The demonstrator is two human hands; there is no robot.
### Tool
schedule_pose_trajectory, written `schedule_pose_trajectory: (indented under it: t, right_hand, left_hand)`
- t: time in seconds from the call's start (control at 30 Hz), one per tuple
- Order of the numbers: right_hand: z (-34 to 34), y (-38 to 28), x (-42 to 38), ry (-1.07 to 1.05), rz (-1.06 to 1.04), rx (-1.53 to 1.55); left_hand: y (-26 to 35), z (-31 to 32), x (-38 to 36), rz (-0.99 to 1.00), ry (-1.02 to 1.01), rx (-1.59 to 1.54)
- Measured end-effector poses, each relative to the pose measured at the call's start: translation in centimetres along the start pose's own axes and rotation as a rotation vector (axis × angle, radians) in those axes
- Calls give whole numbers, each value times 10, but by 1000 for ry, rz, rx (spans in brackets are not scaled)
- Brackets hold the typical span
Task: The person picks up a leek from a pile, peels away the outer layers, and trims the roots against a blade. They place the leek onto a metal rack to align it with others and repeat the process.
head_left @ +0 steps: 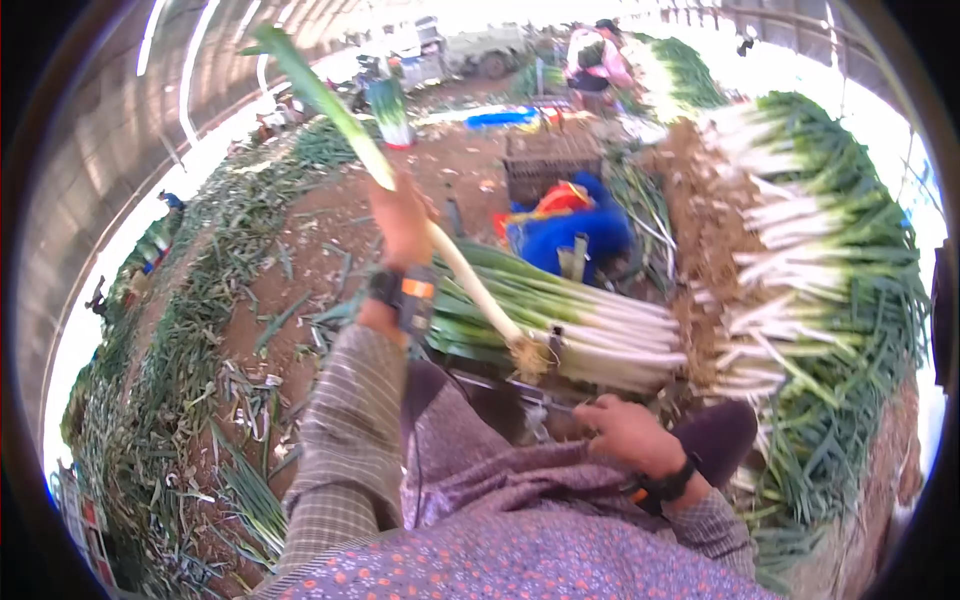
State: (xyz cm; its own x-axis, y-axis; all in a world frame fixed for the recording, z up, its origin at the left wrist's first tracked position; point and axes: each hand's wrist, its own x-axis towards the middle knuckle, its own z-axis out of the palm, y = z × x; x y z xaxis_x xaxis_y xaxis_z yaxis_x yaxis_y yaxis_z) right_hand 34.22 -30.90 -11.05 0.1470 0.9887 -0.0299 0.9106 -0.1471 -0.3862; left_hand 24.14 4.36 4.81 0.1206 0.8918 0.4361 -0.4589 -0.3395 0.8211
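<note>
Leek bundle (620, 325): filled the middle, just beyond the right hand (638, 438).
Held leek (468, 272): slanted from far left to near right, its roots by the bundle's near edge, barring straight crossing.
Soil floor (325, 215): lay open left of the left hand (402, 222).
Blue object (598, 228) and crate (550, 178): obstructed the far side.
Leek row (805, 245): walled off the right.
Soil strip (702, 225): left a narrow lane between bundle and row.
</note>
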Motion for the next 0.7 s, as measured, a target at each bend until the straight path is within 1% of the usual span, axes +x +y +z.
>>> schedule_pose_trajectory:
  t: [0.03, 0.07, 0.1, 0.13, 0.17, 0.27, 0.3, 0.37, 0.4, 0.47, 0.5, 0.6, 0.7]
  right_hand:
    - [-21, -4, 12, 117, 19, 9]
    - [-40, -9, 24, 231, 44, 22]
    - [-57, -18, 37, 414, -20, 28]
    - [-74, -29, 51, 593, -77, 36]
    - [-82, -40, 62, 766, -126, 46]
    - [-73, -54, 96, 785, -202, 171]
    - [-66, -57, 95, 584, -50, 366]
    - [-57, -44, 84, 415, 67, 407]
    - [-53, -33, 77, 328, 124, 421]
    - [-16, 11, 67, 157, -5, 188]
    - [-9, 17, 64, 70, -61, 79]
    - [-8, 14, 66, 498, -59, 151]
    - [-5, -10, 93, 566, -21, 555]
  left_hand:
    - [0, 6, -11, -47, 29, -33]
    - [-4, 10, -20, -31, 1, -51]
    - [-6, 16, -30, -87, -9, -83]
    - [-11, 22, -39, -67, -2, -67]
    - [-12, 26, -51, -114, -38, -110]
    - [-29, 43, -84, -93, -44, -133]
    - [-33, 45, -92, -117, -43, -139]
    - [-41, 41, -106, -168, -39, -152]
    - [-44, 35, -110, -185, -50, -103]
    - [-55, 21, -116, -225, -73, -5]
    - [-64, 18, -119, -208, -70, 25]
    - [-106, 16, -132, -99, -81, 200]
    - [-93, 33, -156, -273, -150, 14]
